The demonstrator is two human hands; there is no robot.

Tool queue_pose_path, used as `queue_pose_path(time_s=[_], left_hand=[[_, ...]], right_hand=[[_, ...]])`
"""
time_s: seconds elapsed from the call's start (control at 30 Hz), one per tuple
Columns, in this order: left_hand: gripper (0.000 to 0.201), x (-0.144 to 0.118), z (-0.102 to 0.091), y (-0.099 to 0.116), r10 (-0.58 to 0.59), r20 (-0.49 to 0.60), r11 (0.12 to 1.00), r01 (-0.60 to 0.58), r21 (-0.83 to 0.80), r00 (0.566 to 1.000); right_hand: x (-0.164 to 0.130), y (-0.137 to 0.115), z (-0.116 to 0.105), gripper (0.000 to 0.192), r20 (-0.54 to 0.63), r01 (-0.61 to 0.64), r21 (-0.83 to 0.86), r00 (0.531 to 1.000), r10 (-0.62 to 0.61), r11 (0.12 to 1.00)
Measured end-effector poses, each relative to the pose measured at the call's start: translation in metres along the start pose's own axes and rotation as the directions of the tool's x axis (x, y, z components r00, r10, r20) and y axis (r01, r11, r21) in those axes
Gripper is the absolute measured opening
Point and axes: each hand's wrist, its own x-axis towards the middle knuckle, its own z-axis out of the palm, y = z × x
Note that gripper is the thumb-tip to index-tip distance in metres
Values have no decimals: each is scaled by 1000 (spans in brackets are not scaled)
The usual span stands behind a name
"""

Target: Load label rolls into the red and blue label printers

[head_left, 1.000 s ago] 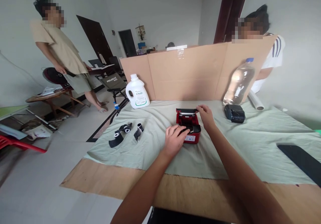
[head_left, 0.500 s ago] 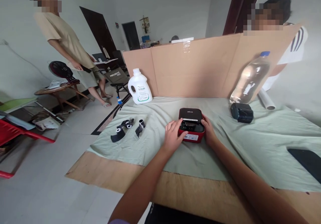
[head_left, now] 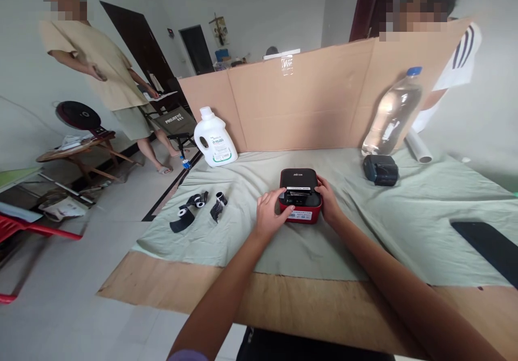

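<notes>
cardboard (head_left: pixel 299 107) stands behind 1 jug (head_left: pixel 218 142), 1 bottle (head_left: pixel 392 115) and the printer (head_left: pixel 299 178).

Straight beyond the fingers (head_left: pixel 267 202) stands cardboard (head_left: pixel 299 107). Before it, a white jug (head_left: pixel 218 144) stands ahead and left of the fingers, a blue-capped bottle (head_left: pixel 390 118) ahead and right. Near the bottle, also right of the fingers, lie a black device (head_left: pixel 381 170) and a white tube (head_left: pixel 418 146). Far off, forward-left of them, are a fan (head_left: pixel 79 114) and a person (head_left: pixel 93 64) in beige.
</notes>
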Motion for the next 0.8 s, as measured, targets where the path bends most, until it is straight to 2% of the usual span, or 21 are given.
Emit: queue_pose_path(time_s=[0.27, 0.47, 0.63, 0.8], left_hand=[[44, -3, 4, -8, 48, 11, 990, -49, 131, 999], [50, -5, 5, -14, 89, 29, 989, -92, 115, 996], [55, -5, 6, -13, 119, 42, 988, -122, 91, 992], [52, -5, 5, -12, 82, 37, 993, -84, 85, 996]], right_hand=[[-4, 6, 0, 65, -11, 98, -64, 995, -99, 993], [-6, 8, 2, 63, -11, 124, -25, 992, -125, 992], [-9, 1, 4, 59, -10, 128, 75, 992, -127, 989], [-5, 4, 1, 62, 3, 121, 19, 993, -121, 992]])
